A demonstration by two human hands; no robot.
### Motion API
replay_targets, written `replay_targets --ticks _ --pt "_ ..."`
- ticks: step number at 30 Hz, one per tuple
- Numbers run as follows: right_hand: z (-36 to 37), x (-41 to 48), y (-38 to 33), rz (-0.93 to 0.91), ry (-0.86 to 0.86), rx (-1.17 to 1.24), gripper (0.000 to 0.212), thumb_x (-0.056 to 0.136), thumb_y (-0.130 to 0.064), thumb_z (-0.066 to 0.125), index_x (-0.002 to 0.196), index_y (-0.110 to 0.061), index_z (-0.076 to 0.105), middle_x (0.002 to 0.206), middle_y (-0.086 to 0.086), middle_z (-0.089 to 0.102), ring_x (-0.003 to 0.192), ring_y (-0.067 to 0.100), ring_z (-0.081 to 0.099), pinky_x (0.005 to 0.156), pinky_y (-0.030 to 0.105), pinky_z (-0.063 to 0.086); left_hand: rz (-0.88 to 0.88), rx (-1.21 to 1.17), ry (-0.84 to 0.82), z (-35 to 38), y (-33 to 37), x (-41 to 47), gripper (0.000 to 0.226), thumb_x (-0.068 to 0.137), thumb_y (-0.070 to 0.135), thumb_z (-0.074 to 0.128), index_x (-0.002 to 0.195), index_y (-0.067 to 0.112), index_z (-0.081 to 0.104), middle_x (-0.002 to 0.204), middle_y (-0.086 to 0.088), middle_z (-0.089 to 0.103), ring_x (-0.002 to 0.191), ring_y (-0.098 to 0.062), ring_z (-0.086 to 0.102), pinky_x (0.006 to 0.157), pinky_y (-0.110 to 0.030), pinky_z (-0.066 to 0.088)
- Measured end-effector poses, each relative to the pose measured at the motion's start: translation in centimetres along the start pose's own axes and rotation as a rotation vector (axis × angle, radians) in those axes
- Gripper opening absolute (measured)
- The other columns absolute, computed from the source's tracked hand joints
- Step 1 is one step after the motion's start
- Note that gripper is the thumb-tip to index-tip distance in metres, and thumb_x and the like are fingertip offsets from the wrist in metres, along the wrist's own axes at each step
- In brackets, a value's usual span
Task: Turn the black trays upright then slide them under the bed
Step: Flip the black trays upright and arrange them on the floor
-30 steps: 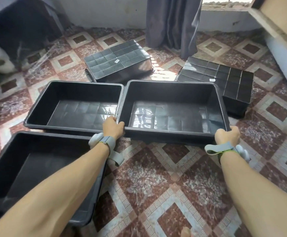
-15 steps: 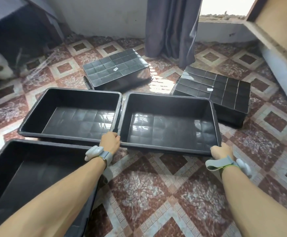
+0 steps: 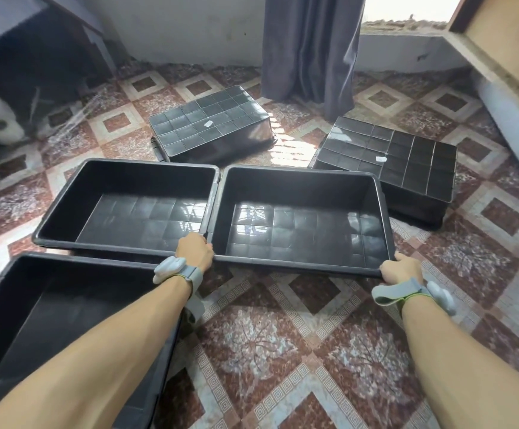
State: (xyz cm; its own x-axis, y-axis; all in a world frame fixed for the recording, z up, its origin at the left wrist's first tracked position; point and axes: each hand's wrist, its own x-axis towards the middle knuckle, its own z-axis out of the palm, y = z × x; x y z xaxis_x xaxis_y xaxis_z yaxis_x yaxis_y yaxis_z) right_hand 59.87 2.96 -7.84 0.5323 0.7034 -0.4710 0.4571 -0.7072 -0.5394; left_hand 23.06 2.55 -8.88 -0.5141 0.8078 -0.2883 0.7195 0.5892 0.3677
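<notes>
With both hands gripping the upright tray's near rim, pushing unevenly could, I think, jam it against the neighbouring tray.

Bare forearms; wearing grey fabric wristbands with white rounded modules on left hand and right hand.

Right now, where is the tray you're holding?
In the head view, the held tray sits upright at centre-right on the floor, touching another upright tray on its left, with an upside-down tray just behind its right corner.
</notes>
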Motion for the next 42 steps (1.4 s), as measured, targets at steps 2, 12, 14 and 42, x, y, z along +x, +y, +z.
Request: replay_targets --ticks 2,12,14,42 --pt "0.0 -0.2 0.1 -0.005 0.002 0.017 0.032 0.086 0.002 0.051 0.113 -0.005 0.067 0.105 0.016 0.065 0.088 0.032 0.051 0.071 0.030 0.037 -0.002 0.005 0.008 0.1 0.0 0.0 0.022 0.093 0.016 0.059 0.094 0.001 0.075 0.098 -0.022 0.072 0.099 -0.039 0.065 0.081 -0.038 0.050" --pt "-0.3 -0.5 -0.2 0.020 0.017 0.053 0.036 0.089 0.002 0.048 0.120 -0.005 0.065 0.122 0.018 0.063 0.092 0.032 0.052 0.044 0.021 0.026 0.050 0.019 0.026 0.5 -0.3 0.1 0.020 0.093 0.015 0.060 0.093 0.003 0.076 0.093 -0.021 0.072 0.096 -0.038 0.065 0.076 -0.035 0.048" --pt "-0.5 -0.6 -0.2 0.016 0.014 0.042 0.036 0.090 0.002 0.047 0.122 -0.005 0.063 0.123 0.018 0.062 0.101 0.035 0.056 0.048 0.025 0.029 0.060 0.019 0.016 0.6 -0.4 0.2 0.019 0.093 0.015 0.061 0.090 0.003 0.076 0.091 -0.020 0.072 0.095 -0.037 0.066 0.072 -0.032 0.043" --pt "-2.8 14.1 -4.4 -0.366 0.244 -0.252 0.039 0.096 -0.029 0.048 0.132 -0.013 0.052 0.138 0.018 0.041 0.126 0.039 0.040 0.101 0.044 0.038 0.468 -0.101 0.078 9.4 23.3 5.4 0.035 0.091 0.039 0.057 0.115 0.013 0.062 0.122 -0.009 0.057 0.114 -0.030 0.055 0.095 -0.042 0.047"
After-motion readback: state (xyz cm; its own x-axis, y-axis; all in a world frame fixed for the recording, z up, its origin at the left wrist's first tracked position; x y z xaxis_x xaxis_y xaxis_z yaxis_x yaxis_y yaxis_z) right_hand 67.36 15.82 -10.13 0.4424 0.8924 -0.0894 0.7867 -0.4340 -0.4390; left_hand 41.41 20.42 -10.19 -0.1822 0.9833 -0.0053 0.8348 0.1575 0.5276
